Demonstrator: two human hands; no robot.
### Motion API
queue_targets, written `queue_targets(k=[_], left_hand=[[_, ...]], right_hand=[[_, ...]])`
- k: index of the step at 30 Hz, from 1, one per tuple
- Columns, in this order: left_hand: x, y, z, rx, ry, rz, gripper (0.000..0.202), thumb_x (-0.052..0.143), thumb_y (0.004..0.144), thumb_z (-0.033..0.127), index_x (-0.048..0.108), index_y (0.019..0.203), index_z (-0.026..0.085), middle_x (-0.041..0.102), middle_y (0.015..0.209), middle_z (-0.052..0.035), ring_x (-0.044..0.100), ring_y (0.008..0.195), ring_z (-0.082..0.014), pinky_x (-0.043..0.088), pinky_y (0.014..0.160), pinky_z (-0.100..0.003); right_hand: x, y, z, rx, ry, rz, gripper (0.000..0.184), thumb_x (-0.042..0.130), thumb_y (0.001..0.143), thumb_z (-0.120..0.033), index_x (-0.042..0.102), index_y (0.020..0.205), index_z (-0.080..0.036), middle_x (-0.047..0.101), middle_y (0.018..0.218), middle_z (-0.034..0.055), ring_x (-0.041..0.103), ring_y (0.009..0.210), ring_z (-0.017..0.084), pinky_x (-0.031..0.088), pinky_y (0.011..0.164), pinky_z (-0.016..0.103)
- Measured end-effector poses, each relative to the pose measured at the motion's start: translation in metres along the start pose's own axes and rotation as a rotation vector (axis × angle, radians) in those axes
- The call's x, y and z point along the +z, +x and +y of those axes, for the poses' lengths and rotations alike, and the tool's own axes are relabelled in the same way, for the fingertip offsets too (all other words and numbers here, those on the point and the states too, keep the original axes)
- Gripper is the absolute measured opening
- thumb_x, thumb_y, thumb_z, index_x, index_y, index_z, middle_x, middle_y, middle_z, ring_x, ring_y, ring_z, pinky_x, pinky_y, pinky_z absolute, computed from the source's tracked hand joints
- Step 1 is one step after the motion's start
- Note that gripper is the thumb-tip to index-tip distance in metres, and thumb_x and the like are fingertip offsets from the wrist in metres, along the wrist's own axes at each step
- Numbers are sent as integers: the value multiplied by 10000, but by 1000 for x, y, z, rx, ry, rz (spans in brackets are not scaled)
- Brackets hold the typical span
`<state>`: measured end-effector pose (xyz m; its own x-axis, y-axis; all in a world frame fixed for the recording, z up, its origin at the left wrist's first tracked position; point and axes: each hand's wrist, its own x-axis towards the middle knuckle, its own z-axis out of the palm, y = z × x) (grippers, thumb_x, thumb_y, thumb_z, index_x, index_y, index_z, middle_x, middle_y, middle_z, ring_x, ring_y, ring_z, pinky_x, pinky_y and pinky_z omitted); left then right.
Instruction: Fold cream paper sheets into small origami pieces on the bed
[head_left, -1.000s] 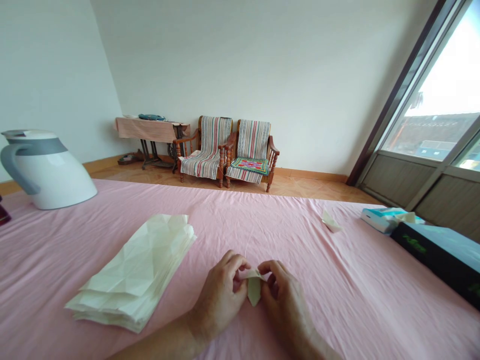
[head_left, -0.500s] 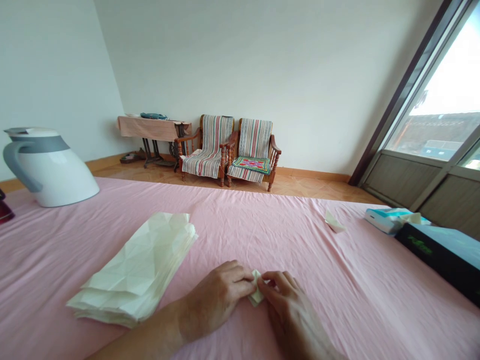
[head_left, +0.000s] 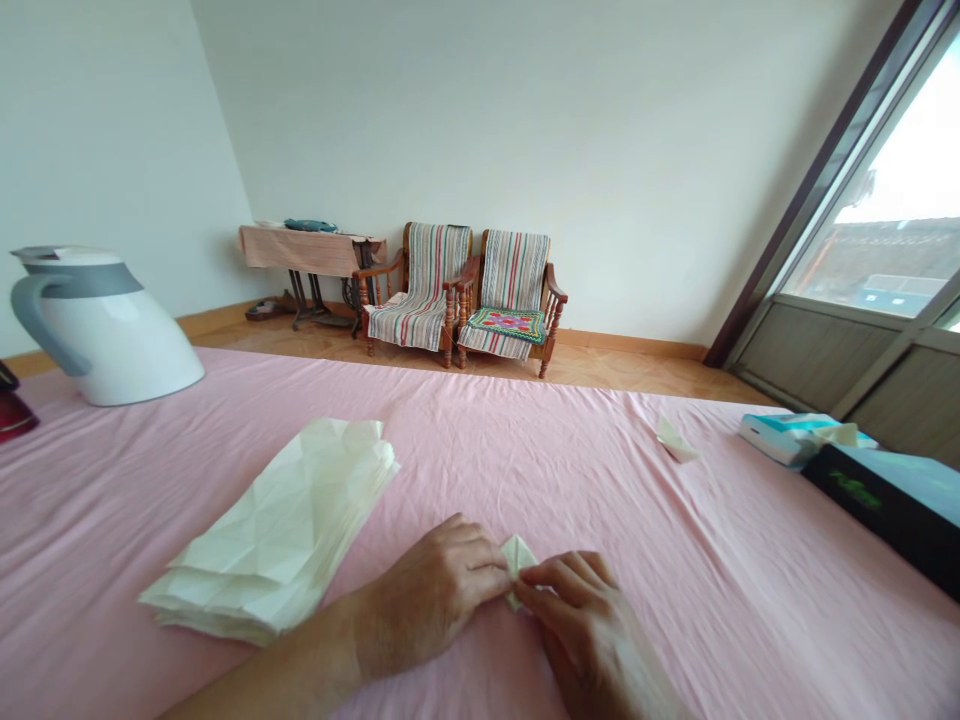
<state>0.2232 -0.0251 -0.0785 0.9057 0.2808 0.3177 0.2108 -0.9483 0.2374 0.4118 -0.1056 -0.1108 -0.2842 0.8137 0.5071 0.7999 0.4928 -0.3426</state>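
Between my two hands a small folded piece of pale paper (head_left: 517, 553) lies on the pink cloth (head_left: 480, 450), its pointed top showing above the fingers. My left hand (head_left: 442, 580) presses the paper's left side, fingers held together and curled. My right hand (head_left: 589, 610) pinches the right side with thumb and index finger. The fingers cover the paper's middle. Left of my hands is a stack of creased pale paper sheets (head_left: 277, 530). Farther off to the right sits another small folded paper piece (head_left: 676, 440).
A white and grey jug (head_left: 120, 340) stands at the left, beside a dark red object (head_left: 15, 415). On the right are a tissue pack (head_left: 787, 438) and a black box (head_left: 877, 510). Beyond the cloth's far edge stand two wooden chairs (head_left: 504, 310) and a cloth-covered sewing table (head_left: 300, 250).
My right-hand fingers have shifted slightly down and inward over the paper. More of the paper's pointed top now shows. The camera view has tilted a little.
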Motion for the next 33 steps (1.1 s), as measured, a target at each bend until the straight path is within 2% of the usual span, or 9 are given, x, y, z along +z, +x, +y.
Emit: queue_targets(k=[4, 6, 9, 12, 18, 21, 27, 30, 33], left_hand=[[-3, 1, 2, -51, -38, -33, 226, 400, 990, 166, 626, 988, 173, 649, 885, -51, 568, 859, -186, 399, 832, -315], [-3, 1, 2, -63, -59, -27, 222, 404, 987, 159, 618, 1039, 184, 641, 902, -49, 556, 868, -189, 396, 834, -318], [0, 1, 1, -53, -74, -13, 264, 423, 979, 140, 588, 1172, 216, 639, 968, -45, 544, 911, -195, 390, 854, -324], [2, 2, 0, -43, -67, -13, 256, 438, 976, 140, 611, 1150, 214, 641, 1004, -45, 540, 923, -195, 395, 852, -315], [4, 4, -1, -39, -28, 8, 213, 457, 981, 165, 650, 1059, 208, 640, 984, -34, 535, 909, -181, 394, 838, -304], [6, 5, -1, -32, -12, 18, 188, 474, 980, 184, 656, 1022, 201, 638, 966, -31, 533, 904, -175, 394, 835, -298], [3, 4, 3, -27, 13, -12, 153, 489, 957, 152, 635, 983, 191, 630, 961, -37, 539, 900, -186, 386, 844, -317], [1, 2, 7, -23, 43, -24, 166, 500, 933, 128, 619, 1027, 195, 625, 964, -42, 545, 901, -194, 377, 857, -340], [-1, 0, 12, -13, 97, -18, 179, 487, 935, 130, 606, 1052, 195, 625, 926, -46, 553, 905, -203, 334, 933, -394]], right_hand=[[-5, 0, -2, -6, 15, -17, 202, 504, 867, -122, 659, 871, -251, 675, 817, 20, 591, 757, 188, 402, 712, 334], [-6, -2, -1, -33, -3, -28, 215, 504, 866, -121, 661, 935, -250, 685, 860, 29, 599, 774, 192, 413, 728, 344], [-8, -6, 0, -62, -98, -147, 278, 530, 869, -125, 625, 1100, -249, 682, 992, 45, 606, 842, 207, 436, 758, 351], [-8, -9, -1, -112, -207, -192, 295, 529, 876, -132, 594, 1151, -215, 668, 1028, 59, 606, 859, 224, 451, 765, 366], [-1, -6, -4, -246, -288, -57, 231, 451, 856, -49, 627, 933, -178, 667, 871, 53, 590, 716, 193, 454, 716, 344], [1, -4, -7, -247, -288, -33, 253, 423, 842, -26, 611, 826, -194, 655, 805, 41, 574, 668, 182, 447, 684, 328], [-7, -4, -8, -193, -86, -18, 253, 433, 800, -33, 603, 756, -215, 638, 728, 13, 570, 658, 161, 421, 659, 300], [-12, -4, -2, -26, 54, 32, 241, 425, 786, -65, 604, 732, -217, 618, 699, 20, 567, 668, 162, 416, 634, 285], [-13, -4, 4, 105, 57, 78, 301, 395, 747, -38, 633, 830, -203, 646, 813, 53, 578, 738, 181, 433, 655, 296]])
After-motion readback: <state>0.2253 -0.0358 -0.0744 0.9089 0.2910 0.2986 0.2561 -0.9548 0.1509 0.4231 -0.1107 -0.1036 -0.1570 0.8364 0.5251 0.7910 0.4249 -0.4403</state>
